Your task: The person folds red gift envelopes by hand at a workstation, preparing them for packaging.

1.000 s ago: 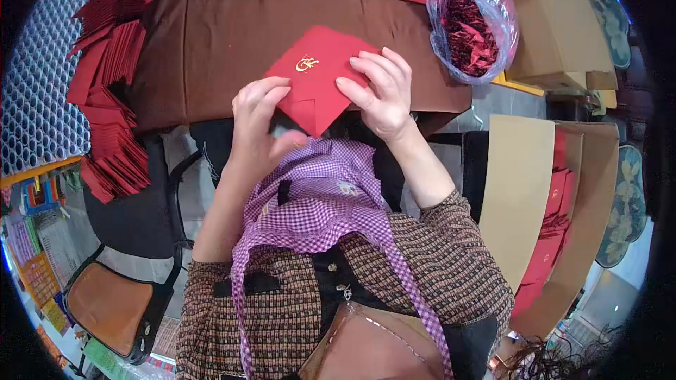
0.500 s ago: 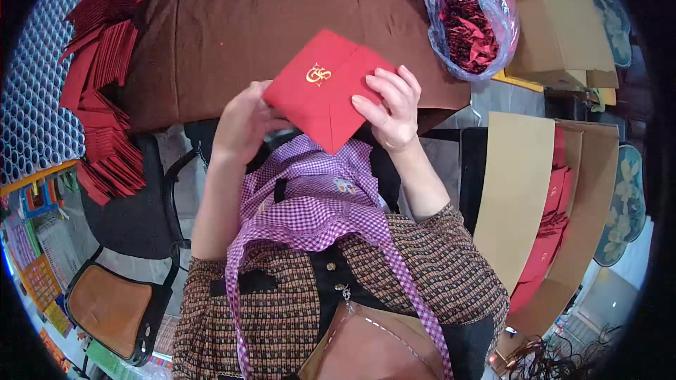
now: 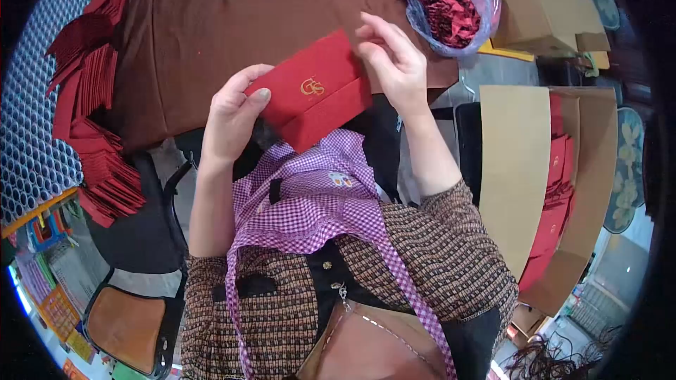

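A flat, folded red paper bag [image 3: 299, 91] with a gold "GS" mark is held tilted above my lap, at the table's near edge. My left hand [image 3: 236, 109] grips its left corner, thumb on the printed face and fingers behind. Close beside the bag's right edge is my right hand [image 3: 399, 67], its fingers and thumb apart with nothing between them. A folded strip runs along the bag's lower right side.
Stacks of red folded pieces [image 3: 91, 91] line the left side. A clear plastic bag [image 3: 486, 0] of dark red shiny material lies at the back right. An open cardboard box [image 3: 517, 169] at right holds red bags. A brown cloth [image 3: 232, 7] covers the table.
The red bag has turned, and its logo now sits nearly level. My left hand has closed on its left corner. My right hand has come off its face and moved up slightly.
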`<state>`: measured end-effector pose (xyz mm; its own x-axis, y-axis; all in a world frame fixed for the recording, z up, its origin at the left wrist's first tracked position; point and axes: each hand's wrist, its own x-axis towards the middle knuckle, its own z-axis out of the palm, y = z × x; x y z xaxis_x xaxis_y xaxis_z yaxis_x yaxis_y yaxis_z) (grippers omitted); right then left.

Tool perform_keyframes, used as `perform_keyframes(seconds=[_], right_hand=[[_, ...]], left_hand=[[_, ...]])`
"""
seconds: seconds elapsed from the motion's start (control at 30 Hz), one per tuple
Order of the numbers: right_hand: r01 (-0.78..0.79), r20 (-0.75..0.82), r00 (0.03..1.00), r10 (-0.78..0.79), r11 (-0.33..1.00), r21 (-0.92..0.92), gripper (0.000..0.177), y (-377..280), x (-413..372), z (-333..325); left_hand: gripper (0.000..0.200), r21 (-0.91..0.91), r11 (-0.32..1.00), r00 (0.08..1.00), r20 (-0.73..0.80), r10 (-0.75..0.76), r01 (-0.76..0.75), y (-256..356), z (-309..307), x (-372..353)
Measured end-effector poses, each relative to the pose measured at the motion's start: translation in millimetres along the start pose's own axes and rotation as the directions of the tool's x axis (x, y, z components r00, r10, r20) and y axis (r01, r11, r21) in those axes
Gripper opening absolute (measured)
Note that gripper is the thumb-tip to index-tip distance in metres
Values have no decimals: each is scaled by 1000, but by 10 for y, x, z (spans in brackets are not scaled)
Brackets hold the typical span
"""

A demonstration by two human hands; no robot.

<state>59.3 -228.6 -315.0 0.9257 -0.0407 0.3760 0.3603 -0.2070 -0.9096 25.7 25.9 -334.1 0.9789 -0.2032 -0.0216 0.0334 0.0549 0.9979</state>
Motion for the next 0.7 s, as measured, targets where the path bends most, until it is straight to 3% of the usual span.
perform_keyframes(seconds=[0.07, 0.1, 0.17, 0.27, 0.37, 0.43, 0.7], right_hand=[[30, 169, 986, -14, 996, -89, 29, -58, 88, -19], [27, 167, 986, -12, 996, -88, 29, -54, 90, -25], [173, 208, 969, -131, 965, -195, 28, -44, 109, -19], [73, 160, 985, -59, 994, -83, 25, -50, 73, -6], [112, 138, 986, -95, 987, -119, 23, -131, 103, -12], [116, 128, 987, -101, 986, -116, 22, -143, 129, -18], [-26, 94, 995, 34, 996, -88, 13, -303, 177, -16]], left_hand=[[31, -4, 1000, 1000, 19, 17, -17, 88, 40, 41], [32, -7, 999, 999, 31, 35, -35, 113, 52, 47], [34, 68, 996, 998, 38, 49, -52, 140, 29, 70], [35, 64, 997, 999, 25, -40, 38, 259, 37, 108], [35, 79, 995, 997, 52, -65, 61, 245, -5, 166], [35, -25, 999, 994, 98, -40, 43, 241, -24, 204], [38, 60, 994, 967, 242, 75, -92, 410, -157, 241]])
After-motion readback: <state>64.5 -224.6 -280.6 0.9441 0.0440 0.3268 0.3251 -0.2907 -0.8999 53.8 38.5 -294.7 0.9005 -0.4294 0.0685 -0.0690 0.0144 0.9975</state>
